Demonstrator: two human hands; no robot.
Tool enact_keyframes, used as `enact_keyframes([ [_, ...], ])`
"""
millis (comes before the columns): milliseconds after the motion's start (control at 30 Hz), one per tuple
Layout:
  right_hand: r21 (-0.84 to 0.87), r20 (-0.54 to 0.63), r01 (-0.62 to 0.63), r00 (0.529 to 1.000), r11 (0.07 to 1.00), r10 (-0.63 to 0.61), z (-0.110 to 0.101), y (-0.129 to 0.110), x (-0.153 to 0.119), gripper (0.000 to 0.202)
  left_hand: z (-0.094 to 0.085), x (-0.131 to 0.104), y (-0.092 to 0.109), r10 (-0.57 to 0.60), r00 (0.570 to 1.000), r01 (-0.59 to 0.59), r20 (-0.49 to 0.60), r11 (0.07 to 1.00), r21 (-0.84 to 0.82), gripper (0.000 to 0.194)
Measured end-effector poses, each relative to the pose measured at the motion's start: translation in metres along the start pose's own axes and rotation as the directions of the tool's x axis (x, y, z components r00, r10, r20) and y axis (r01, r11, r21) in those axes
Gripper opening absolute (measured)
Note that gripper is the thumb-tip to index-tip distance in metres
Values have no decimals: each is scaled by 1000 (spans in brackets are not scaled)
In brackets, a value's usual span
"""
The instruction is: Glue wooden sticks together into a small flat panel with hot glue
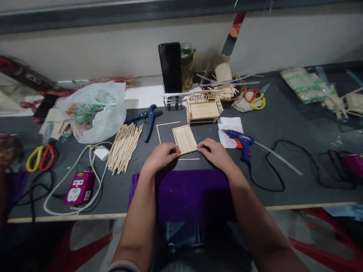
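Observation:
A flat panel of thin wooden sticks (185, 139) laid side by side rests on the dark table in front of me. My left hand (164, 155) pinches its near left corner, while my right hand (212, 150) pinches the near right corner. Just in front of the panel lies a single loose stick (189, 159). Two more sticks form an L-shaped corner (159, 133) to the left of it. Behind stands a small model bench of sticks (204, 110). A purple cloth (195, 192) spreads between my forearms over the table edge.
To the left lie a stick pile (124, 147), a blue cutter (151, 122), a plastic bag (104, 113) and a purple power socket (79, 187). A blue glue gun (243, 142) with trailing cord lies right. A phone (171, 68) stands at the back; scissors (257, 99) lie behind right.

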State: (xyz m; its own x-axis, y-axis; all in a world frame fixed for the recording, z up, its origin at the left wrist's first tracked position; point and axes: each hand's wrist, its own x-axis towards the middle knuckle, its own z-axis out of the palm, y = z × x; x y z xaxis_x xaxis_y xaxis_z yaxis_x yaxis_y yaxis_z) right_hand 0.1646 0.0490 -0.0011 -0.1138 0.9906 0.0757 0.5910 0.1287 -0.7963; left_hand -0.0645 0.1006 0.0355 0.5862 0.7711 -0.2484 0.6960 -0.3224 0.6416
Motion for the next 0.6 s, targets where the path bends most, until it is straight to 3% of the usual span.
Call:
enact_keyframes([
  [600,4,27,-15,1000,1000,15,-1,-2,0,11,2,-1,-3,-3,1000,2,-13,1000,-22,13],
])
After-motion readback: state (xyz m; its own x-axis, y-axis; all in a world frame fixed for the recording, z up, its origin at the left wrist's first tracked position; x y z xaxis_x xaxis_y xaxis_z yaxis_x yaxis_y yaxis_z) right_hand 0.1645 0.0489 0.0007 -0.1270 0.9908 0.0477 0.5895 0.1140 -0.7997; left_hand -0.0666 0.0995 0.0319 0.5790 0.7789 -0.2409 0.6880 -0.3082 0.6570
